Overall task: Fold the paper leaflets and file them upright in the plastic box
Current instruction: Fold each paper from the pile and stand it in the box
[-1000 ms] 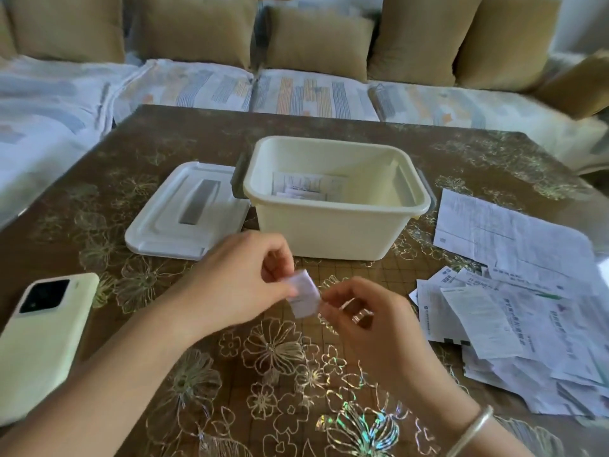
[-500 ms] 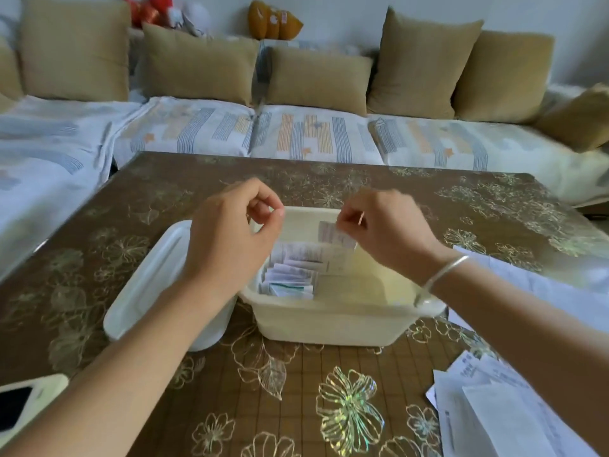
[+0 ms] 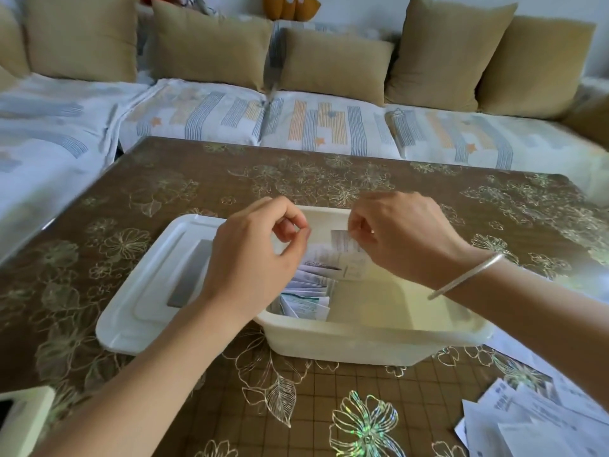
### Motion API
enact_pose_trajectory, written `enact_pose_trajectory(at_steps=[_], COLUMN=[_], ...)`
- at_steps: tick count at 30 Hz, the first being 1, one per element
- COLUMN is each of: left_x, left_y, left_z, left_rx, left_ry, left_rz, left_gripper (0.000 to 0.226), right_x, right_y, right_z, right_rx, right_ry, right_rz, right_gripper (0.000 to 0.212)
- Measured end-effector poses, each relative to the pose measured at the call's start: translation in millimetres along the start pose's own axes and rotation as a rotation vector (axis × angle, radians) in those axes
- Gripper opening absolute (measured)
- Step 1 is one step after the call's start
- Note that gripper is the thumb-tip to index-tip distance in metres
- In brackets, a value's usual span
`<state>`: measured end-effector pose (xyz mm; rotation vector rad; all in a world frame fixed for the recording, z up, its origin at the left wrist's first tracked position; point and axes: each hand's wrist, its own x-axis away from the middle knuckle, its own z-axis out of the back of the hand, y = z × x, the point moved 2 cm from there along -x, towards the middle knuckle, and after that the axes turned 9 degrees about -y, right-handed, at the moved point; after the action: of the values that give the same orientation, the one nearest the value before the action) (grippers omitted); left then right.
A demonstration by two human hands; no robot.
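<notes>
While the right hand (image 3: 405, 239) pinches a small folded white paper leaflet (image 3: 344, 241) by its upper edge over the far left of the cream rectangular plastic box (image 3: 379, 329), the left hand (image 3: 253, 258) hovers beside it, fingers curled, thumb against forefinger, no paper seen between. Leaflet judged light, limp, easily creased; best held near the fold. Box contents: folded leaflets (image 3: 308, 291) standing in a row at its left side.

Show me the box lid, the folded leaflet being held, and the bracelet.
box lid (image 3: 145, 291): head view, flat top left of its grey handle.
folded leaflet (image 3: 342, 240): head view, middle of its printed face.
bracelet (image 3: 468, 275): head view, middle of the visible band.
</notes>
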<state>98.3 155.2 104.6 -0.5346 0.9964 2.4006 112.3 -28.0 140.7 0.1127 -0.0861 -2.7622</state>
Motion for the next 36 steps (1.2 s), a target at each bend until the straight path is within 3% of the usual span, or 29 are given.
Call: enact_pose_trajectory(at_steps=[3, 8, 11, 19, 30, 36], left_x=[-0.3, 0.7, -0.3, -0.6, -0.3, 0.6], left_y=[-0.5, 0.8, 0.5, -3.2, -1.3, 0.7], left_z=[-1.3, -2.2, -2.8, -0.9, -0.4, 0.5], left_rx=[0.006, 0.001, -0.003, 0.024, 0.011, 0.000], left_ry=[-0.002, -0.026, -0.037, 0.024, 0.008, 0.006], left_rz=[-0.002, -0.014, -0.016, 0.043, 0.059, 0.053], left_gripper=[0.005, 0.004, 0.005, 0.008, 0.008, 0.007], right_x=[7.2, -7.7, -18.7, -39.3, -25.7, -18.2], right_y=[6.0, 1.1, -12.6, -28.4, -16.6, -16.5], right_z=[-5.1, -33.6, -45.0, -65.8, -53.2, -53.8], right_rx=[-0.007, 0.224, 0.274, -0.131, -0.134, -0.218], right_ry=[-0.087, -0.179, -0.147, -0.236, -0.216, -0.318], right_rz=[-0.039, -0.043, 0.034, -0.025, -0.071, -0.094], right_gripper=[0.017, 0.013, 0.014, 0.015, 0.023, 0.031])
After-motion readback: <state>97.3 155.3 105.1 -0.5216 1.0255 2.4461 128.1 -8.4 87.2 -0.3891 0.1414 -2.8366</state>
